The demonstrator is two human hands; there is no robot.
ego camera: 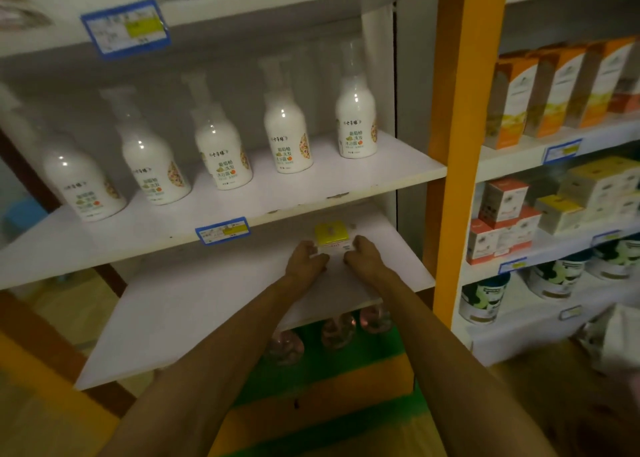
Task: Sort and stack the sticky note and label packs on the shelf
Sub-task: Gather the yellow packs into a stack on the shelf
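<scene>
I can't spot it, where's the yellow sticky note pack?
In the head view, the yellow sticky note pack lies on the lower white shelf, right of centre, just behind a white pack between both hands.

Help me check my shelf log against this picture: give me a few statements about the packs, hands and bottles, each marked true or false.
1. Both hands, left hand and right hand, are at the white label pack. True.
2. The yellow sticky note pack lies in front of the label pack. False: it lies behind it, deeper on the lower shelf.
3. Five white bottles stand on the shelf above. True.
4. The packs sit on the orange post. False: they lie on the lower shelf.
</scene>
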